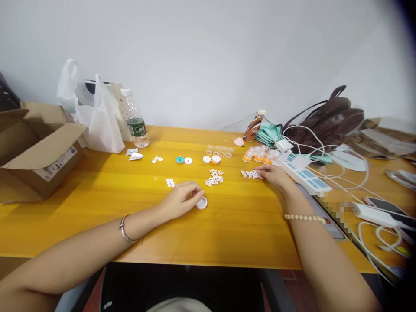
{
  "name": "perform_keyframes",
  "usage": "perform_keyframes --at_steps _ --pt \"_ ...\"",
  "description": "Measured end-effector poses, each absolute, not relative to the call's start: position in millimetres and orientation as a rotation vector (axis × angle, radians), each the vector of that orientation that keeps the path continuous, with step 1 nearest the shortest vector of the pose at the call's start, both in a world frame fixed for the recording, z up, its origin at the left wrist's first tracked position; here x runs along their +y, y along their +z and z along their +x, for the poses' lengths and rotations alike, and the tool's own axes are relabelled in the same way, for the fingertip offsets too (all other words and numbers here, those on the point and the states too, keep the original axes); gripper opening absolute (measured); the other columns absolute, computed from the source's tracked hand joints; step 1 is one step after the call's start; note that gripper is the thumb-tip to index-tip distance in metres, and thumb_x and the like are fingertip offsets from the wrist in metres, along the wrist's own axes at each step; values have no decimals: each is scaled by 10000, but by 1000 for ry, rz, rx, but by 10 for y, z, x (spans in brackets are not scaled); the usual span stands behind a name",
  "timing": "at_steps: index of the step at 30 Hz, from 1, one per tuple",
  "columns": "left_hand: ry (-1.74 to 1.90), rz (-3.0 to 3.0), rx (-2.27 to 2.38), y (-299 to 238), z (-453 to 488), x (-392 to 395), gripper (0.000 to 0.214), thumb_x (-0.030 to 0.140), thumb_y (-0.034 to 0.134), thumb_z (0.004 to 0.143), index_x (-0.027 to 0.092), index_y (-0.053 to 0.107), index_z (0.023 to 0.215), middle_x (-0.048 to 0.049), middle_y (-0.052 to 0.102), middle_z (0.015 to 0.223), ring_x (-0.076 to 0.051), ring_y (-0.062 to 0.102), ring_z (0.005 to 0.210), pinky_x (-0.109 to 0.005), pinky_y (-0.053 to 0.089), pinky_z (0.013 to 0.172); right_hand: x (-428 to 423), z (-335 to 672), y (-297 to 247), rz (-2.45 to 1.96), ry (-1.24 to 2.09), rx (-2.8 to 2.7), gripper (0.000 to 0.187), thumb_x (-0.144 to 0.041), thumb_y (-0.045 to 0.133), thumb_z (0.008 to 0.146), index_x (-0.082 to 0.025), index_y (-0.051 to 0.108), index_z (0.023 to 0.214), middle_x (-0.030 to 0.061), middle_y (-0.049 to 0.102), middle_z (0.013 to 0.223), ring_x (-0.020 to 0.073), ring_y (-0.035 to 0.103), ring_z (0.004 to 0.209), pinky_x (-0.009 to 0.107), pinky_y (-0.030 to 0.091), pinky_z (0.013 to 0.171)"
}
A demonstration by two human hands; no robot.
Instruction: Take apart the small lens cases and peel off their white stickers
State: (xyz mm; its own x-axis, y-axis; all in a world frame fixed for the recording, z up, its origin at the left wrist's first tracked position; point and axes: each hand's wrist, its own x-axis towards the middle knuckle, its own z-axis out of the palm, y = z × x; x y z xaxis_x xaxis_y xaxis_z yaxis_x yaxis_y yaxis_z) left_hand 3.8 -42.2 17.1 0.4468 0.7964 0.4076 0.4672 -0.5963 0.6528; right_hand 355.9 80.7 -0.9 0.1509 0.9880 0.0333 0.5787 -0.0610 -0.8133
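My left hand point(183, 198) rests on the table with its fingers curled at the edge of a white round cap point(202, 203). Farther right, my right hand point(273, 176) reaches to a small group of white curved plastic pieces point(249, 174), its fingertips closed on one at the group's right end. Between the hands lies a loose pile of white toothed half-ring pieces point(214, 178). Small white round pieces point(170, 183) sit beyond my left hand. Behind the pile are a white round part point(206, 159) and an orange-based one point(216, 160).
A teal ring point(180, 160), white ring point(188, 160), clear cups point(220, 151) and orange-rimmed clear parts point(260, 154) stand farther back. An open cardboard box point(42, 151) and water bottle point(138, 123) are left. A power strip point(305, 175), cables and brown bag point(331, 115) crowd the right.
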Motion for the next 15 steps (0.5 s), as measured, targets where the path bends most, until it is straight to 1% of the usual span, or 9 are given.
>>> perform_keyframes --at_steps 4,7,12,13,15 --pt "974 2262 1062 174 34 -421 250 300 425 889 154 565 742 -8 586 711 -113 531 664 -228 403 633 820 3585 -7 -1763 732 -1493 100 -185 650 588 -134 691 664 26 636 556 107 513 480 218 408 480" --pt "967 2258 1061 177 35 -422 254 304 422 891 153 564 745 -9 585 719 -112 533 669 -226 404 636 810 3572 -11 -1765 746 -1487 88 -164 630 605 -137 684 669 33 650 600 108 533 500 220 427 502" --pt "961 2263 1070 183 33 -420 257 314 422 888 154 559 740 -9 580 711 -115 529 664 -233 405 637 772 3537 28 -1781 720 -1486 80 -167 624 613 -131 665 672 34 626 576 125 534 508 243 429 520" --pt "960 2264 1077 184 30 -415 257 317 421 888 155 558 743 -9 580 714 -116 528 665 -235 406 639 758 3523 55 -1789 684 -1484 86 -185 628 617 -130 661 675 33 616 569 131 527 513 249 421 521" --pt "955 2264 1095 185 16 -400 262 321 408 892 157 556 750 -10 578 720 -119 529 671 -240 407 646 720 3468 132 -1783 504 -1488 119 -238 624 641 -131 652 687 29 599 577 140 511 540 259 399 536"
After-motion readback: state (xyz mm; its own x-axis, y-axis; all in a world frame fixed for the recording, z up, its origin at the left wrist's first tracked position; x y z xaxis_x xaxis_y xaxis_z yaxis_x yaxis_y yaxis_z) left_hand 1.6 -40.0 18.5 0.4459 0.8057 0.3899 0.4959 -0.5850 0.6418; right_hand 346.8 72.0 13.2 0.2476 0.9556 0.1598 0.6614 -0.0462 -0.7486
